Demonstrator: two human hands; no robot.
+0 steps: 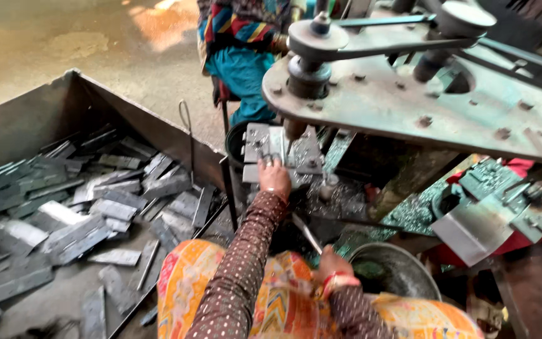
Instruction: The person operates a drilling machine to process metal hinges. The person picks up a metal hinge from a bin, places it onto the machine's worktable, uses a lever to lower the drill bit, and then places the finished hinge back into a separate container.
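Metal workshop: drill press point(371, 94), steel plates point(64, 213)

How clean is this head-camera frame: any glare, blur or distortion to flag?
Head view: sunlight blows out a patch of the concrete floor at the top; the flat grey metal plates in the rusty steel bin look soft and smeared; the left hand at the green drill press is sharper; wide-angle bending shows near the edges.

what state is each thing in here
left hand: pressed flat on the metal piece under the drill bit
right hand: closed on a lever handle
drill bit: just above the jig
bin: strewn with loose metal plates
bowl: upright, contents unclear
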